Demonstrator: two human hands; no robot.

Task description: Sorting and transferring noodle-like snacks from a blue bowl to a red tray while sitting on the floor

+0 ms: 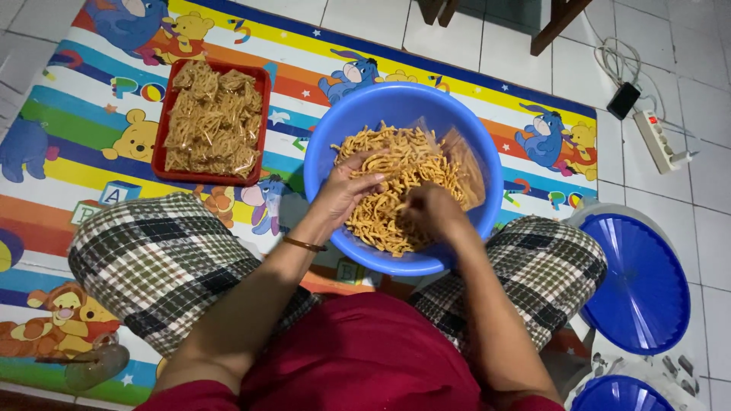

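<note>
With your left hand (346, 190) and right hand (434, 213) cupped in the snack sticks (388, 190), overfilled scoops may spill past the blue basin's (324, 144) 6 o'clock rim.

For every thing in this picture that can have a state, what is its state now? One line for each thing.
Blue basin: upright, filled with yellow snack sticks.
Clear plastic bag: open, lying inside the basin.
Red tray: full of packed snack bags.
Left hand: in the sticks, fingers curled.
Right hand: in the sticks, closed.
Blue lid: lying flat.
</note>
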